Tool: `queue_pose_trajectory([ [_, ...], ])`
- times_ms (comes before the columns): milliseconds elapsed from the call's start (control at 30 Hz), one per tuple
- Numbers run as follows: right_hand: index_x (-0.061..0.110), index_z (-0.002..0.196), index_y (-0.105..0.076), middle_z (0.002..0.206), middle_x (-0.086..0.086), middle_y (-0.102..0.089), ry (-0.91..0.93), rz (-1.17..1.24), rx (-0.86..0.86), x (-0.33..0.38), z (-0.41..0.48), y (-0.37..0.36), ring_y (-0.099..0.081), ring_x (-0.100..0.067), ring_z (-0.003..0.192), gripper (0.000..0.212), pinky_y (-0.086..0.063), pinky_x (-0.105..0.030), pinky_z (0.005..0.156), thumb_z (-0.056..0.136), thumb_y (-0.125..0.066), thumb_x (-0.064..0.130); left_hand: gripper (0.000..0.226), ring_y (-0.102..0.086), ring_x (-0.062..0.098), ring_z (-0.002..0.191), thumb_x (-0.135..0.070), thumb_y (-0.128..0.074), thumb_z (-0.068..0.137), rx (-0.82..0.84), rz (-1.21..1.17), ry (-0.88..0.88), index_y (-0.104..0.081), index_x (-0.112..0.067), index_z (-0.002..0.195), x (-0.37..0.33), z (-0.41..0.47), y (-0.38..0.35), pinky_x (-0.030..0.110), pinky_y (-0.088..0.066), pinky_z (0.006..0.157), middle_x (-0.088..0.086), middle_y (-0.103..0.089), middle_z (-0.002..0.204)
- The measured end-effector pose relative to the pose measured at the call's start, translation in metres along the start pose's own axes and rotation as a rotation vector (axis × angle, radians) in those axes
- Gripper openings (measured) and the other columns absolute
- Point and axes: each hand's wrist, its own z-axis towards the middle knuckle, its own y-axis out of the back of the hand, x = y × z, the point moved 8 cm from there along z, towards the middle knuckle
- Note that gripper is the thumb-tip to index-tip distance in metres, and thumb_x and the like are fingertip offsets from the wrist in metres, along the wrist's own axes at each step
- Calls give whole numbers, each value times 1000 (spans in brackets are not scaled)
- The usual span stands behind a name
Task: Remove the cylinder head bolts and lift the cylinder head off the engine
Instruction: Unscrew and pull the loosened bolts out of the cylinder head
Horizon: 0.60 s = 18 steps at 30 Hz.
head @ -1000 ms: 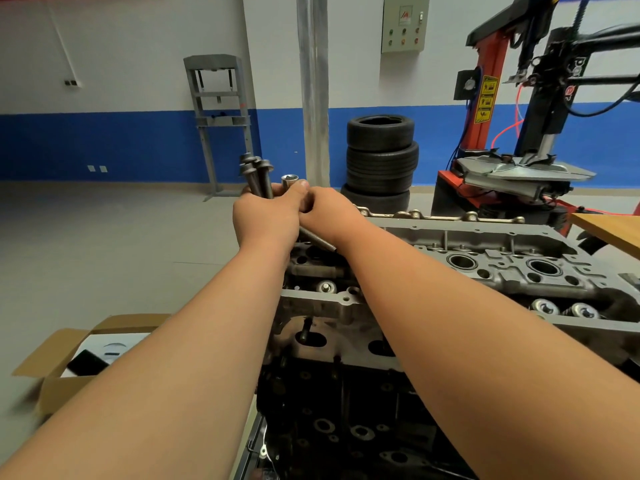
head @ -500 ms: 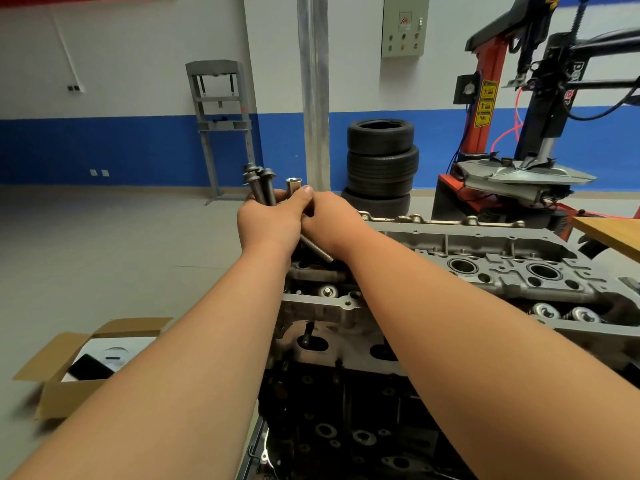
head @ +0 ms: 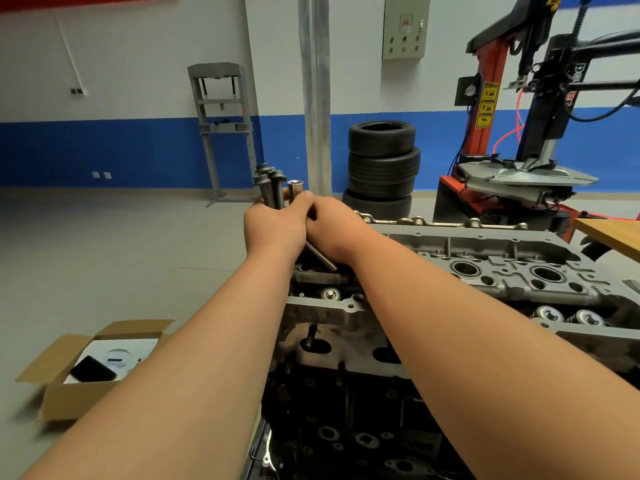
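Note:
The grey aluminium cylinder head (head: 491,268) sits on the dark engine block (head: 346,410) in the middle and right of the head view. Above its left end, my left hand (head: 273,230) grips a bundle of long cylinder head bolts (head: 268,185), heads up, together with a shiny socket (head: 295,188). A threaded bolt end (head: 320,256) sticks out below the two hands. My right hand (head: 334,226) lies against the left one with its fingers curled at the bundle; what those fingers hold is hidden.
An open cardboard box (head: 86,368) with a dark phone-like item lies on the floor at left. Stacked tyres (head: 381,168), a red tyre changer (head: 519,150) and a grey press frame (head: 221,126) stand behind. A wooden table corner (head: 613,233) shows at right.
Both hands stay together at the left end of the head with the bolts. The view has shifted slightly, and nothing was taken up or let go.

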Motion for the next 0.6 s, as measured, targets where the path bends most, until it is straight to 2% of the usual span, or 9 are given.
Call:
queue_pose_trajectory([
  [100,16,98,-61,79,4,-60,-22,25,-7,-2,0,1,-58,-15,76,12,-44,-23,61,93,-50,14,19,-66,17,81,-29,-77,76,-15,29,-4,-65,-21,88,-2,0,0,31,-53,65,0,-68,85],
  [300,12,101,-63,79,-1,-62,-56,-13,-9,-2,2,0,-58,-16,74,15,-47,-28,65,92,-50,13,26,-67,16,83,-29,-81,72,-34,6,-8,-64,-24,90,-2,0,3,38,-57,75,0,-69,89],
  [400,15,105,-61,79,5,-60,-44,-29,-25,-3,1,1,-58,-13,75,16,-45,-24,64,93,-51,14,26,-66,17,83,-35,-79,73,-13,5,1,-66,-25,93,0,-1,2,35,-56,70,0,-68,89],
  [533,9,103,-64,90,-4,-66,-42,-9,-33,-2,0,3,-60,-21,83,19,-51,-36,75,92,-50,16,16,-65,17,77,-33,-73,77,-19,34,1,-61,-24,81,0,-1,1,27,-47,57,0,-67,81],
  [600,8,100,-65,89,-7,-67,-58,10,-29,-3,1,3,-61,-22,82,18,-52,-36,74,91,-51,16,17,-64,14,75,-32,-75,76,-37,49,-16,-61,-25,80,-2,-1,2,26,-46,55,-2,-66,81],
])
